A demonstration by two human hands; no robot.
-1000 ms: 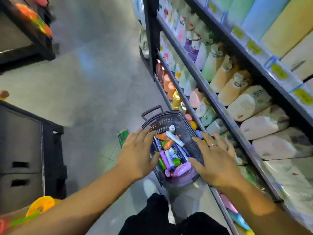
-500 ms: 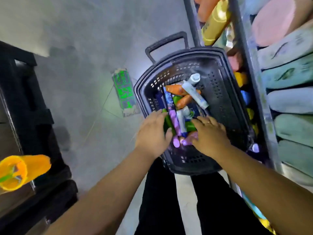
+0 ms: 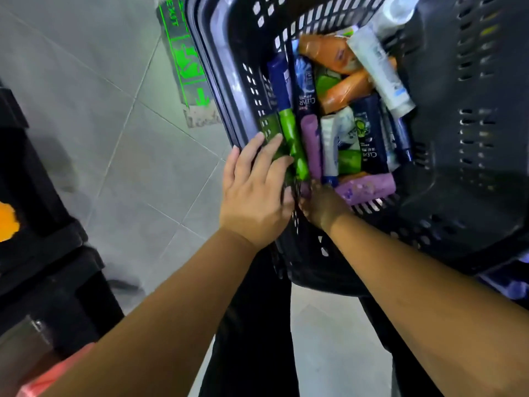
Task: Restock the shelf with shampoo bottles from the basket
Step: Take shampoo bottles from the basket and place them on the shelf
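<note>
The black plastic basket (image 3: 220,81) fills the upper right of the head view and holds several shampoo bottles and tubes. My left hand (image 3: 254,190) lies over its left rim, fingers straight, tips resting on a green bottle (image 3: 292,136). My right hand (image 3: 322,209) reaches in at the near end, fingers curled down round the bottom of an upright purple bottle (image 3: 310,138). Beside it lie another purple bottle (image 3: 369,187), a dark blue bottle (image 3: 369,133), orange bottles (image 3: 329,54) and a white tube (image 3: 382,73). The shelf is out of view.
Grey tiled floor (image 3: 114,124) spreads to the left, with a green exit sticker (image 3: 186,58) next to the basket. A black shelving unit (image 3: 43,253) stands at the left edge. My dark trouser legs (image 3: 252,325) are below the basket.
The view has dropped and closed in on the basket. Both hands went from hovering above it to down inside, the left onto the green bottle, the right to the purple bottle's end.
</note>
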